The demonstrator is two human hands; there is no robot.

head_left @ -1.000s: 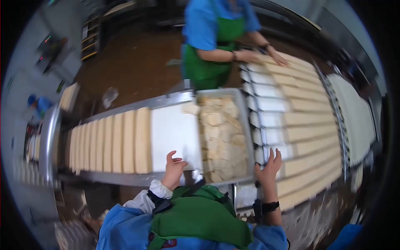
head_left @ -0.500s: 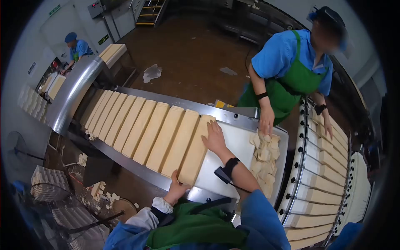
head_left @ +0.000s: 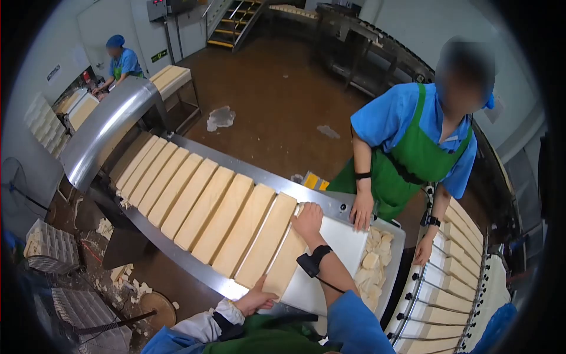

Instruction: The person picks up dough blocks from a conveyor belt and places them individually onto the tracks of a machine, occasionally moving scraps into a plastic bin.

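A row of long pale slabs (head_left: 221, 215) lies crosswise on the steel-edged belt. My right hand (head_left: 308, 222) is at the far end of the rightmost slab (head_left: 290, 259), its fingers curled round that end. At the near end of the same slab is my left hand (head_left: 257, 297), with its thumb and fingers against the edge. The slab lies flat between both hands. To its right is a bare white surface (head_left: 339, 245), and past that a tray (head_left: 398, 239) holds crumpled pale sheets (head_left: 372, 265).
A co-worker (head_left: 413, 141) stands across the belt, one hand by the tray and one at a second slab rack (head_left: 451, 277) on the right. Another person (head_left: 122, 62) works far left. A curved steel cover (head_left: 115, 124), plastic crates (head_left: 53, 248) and floor scraps are at left.
The view has shifted and tilted up. The co-worker's near hand has moved off the crumpled sheets to the tray's edge. My hands remain at the ends of the rightmost slab.
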